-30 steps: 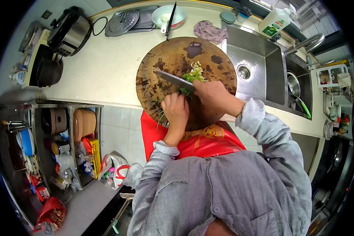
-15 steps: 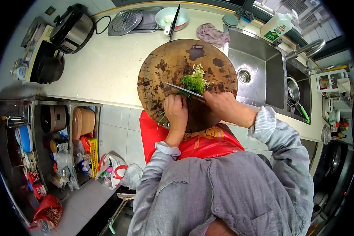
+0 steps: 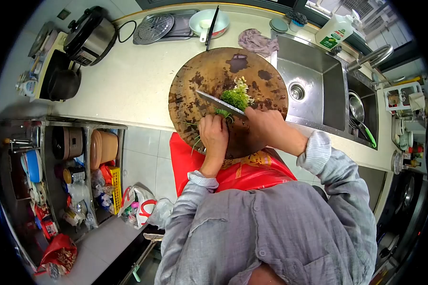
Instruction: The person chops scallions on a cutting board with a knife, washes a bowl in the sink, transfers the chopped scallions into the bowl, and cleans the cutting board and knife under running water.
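Note:
A round wooden chopping board [image 3: 190, 80] overhangs the counter's front edge. My right hand [image 3: 266, 126] grips a kitchen knife [image 3: 219, 103], whose blade points to the upper left across the board. Close below the blade, the curled fingers of my left hand [image 3: 214, 133] press down on a bunch of green onions [image 3: 195, 139], and green ends stick out on both sides of the hand. Beyond the blade sits a pile of chopped green onion [image 3: 235, 98], with pale chopped bits [image 3: 241, 84] at its far side.
Right of the board lies a steel sink [image 3: 314, 71] with a faucet [image 3: 378, 57]. A grey rag [image 3: 257, 42], a bowl [image 3: 218, 21] with chopsticks [image 3: 213, 26] and a rice cooker [image 3: 88, 35] stand behind. A red apron [image 3: 185, 161] hangs below the board.
The knife blade has tilted, its tip shifting slightly up and left and its broad side showing more. More cut green shows between blade and left hand. The view has shifted slightly.

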A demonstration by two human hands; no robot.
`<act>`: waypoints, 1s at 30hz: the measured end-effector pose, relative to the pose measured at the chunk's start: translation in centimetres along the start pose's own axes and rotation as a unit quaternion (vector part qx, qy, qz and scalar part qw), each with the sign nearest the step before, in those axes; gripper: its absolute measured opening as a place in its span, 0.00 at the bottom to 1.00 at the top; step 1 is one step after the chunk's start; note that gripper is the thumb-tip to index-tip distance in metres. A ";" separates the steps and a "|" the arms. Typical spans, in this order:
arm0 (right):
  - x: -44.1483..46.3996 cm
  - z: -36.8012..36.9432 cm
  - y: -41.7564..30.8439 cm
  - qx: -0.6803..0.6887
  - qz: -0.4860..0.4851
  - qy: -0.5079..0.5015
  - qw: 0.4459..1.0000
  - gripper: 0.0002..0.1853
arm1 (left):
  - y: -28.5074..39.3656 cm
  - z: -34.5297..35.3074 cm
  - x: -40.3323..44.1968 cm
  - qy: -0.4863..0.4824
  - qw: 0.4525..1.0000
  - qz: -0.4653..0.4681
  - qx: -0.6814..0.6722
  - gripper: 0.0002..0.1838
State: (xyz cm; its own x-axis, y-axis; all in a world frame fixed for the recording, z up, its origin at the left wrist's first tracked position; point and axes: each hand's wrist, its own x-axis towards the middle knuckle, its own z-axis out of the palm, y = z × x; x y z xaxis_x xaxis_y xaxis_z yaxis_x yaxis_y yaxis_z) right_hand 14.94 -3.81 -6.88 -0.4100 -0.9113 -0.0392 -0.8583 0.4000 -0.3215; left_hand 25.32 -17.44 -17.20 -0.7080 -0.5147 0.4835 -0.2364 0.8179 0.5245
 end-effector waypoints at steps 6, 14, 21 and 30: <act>-0.1 0.6 0.0 -0.069 -0.038 -0.020 0.997 0.10 | -0.2 0.3 0.0 0.007 1.000 -0.007 -0.005 0.03; 2.7 2.3 0.4 0.002 0.018 -0.030 0.999 0.12 | -0.1 -0.6 -0.6 -0.011 0.999 0.032 0.010 0.08; 1.1 0.6 0.4 0.054 0.108 0.040 0.992 0.12 | -0.9 -1.8 1.6 -0.051 0.991 0.118 0.029 0.07; -1.2 -0.3 -0.6 0.049 0.087 -0.005 0.995 0.10 | -2.6 -1.1 2.3 -0.070 0.994 0.062 -0.065 0.05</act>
State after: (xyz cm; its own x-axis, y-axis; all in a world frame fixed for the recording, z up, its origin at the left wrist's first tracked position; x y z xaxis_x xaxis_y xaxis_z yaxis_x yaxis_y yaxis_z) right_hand 15.87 -2.95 -6.32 -0.5461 -0.8304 -0.1107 -0.7405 0.5403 -0.3996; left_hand 25.07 -21.02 -16.72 -0.8137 -0.3636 0.4536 -0.0601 0.8287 0.5565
